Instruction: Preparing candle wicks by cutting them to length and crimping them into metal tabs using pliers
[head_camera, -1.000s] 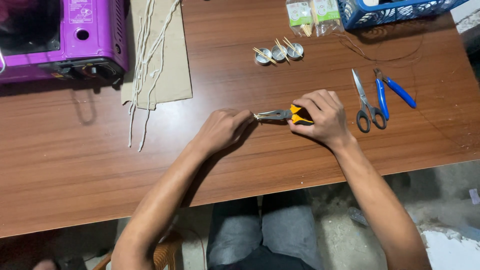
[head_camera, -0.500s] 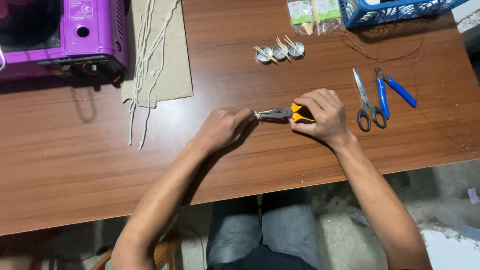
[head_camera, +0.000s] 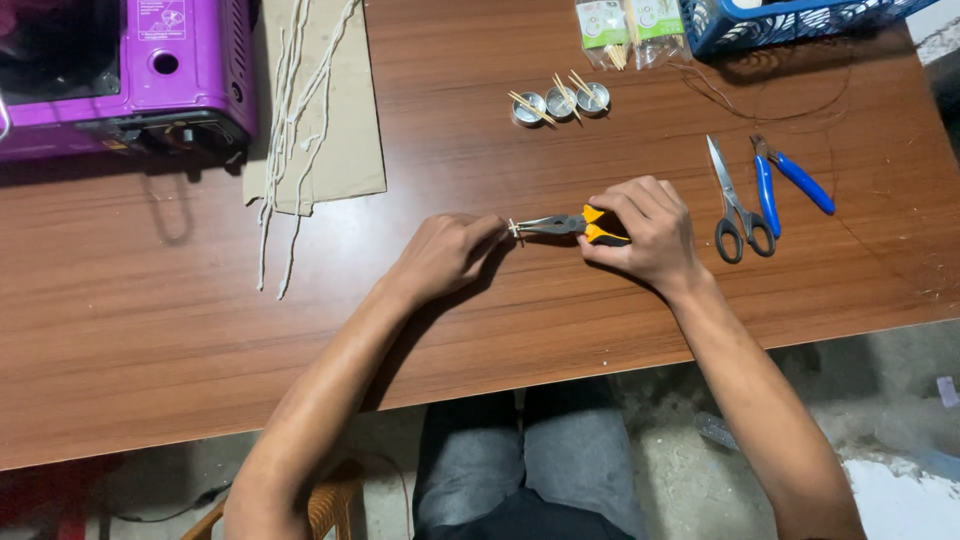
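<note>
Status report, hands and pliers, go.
Right hand grips yellow-handled pliers. Left hand pinches a small piece at the pliers' tip, too small to identify. Scissors lie apart to the right, nothing in the way.

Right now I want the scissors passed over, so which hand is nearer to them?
The right hand. It grips the yellow-handled pliers just left of the scissors. The left hand is farther left, at the pliers' tip.

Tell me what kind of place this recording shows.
Probably a home craft bench for candle making: a wooden table holding wick strings, small metal cups, and pliers.
</note>
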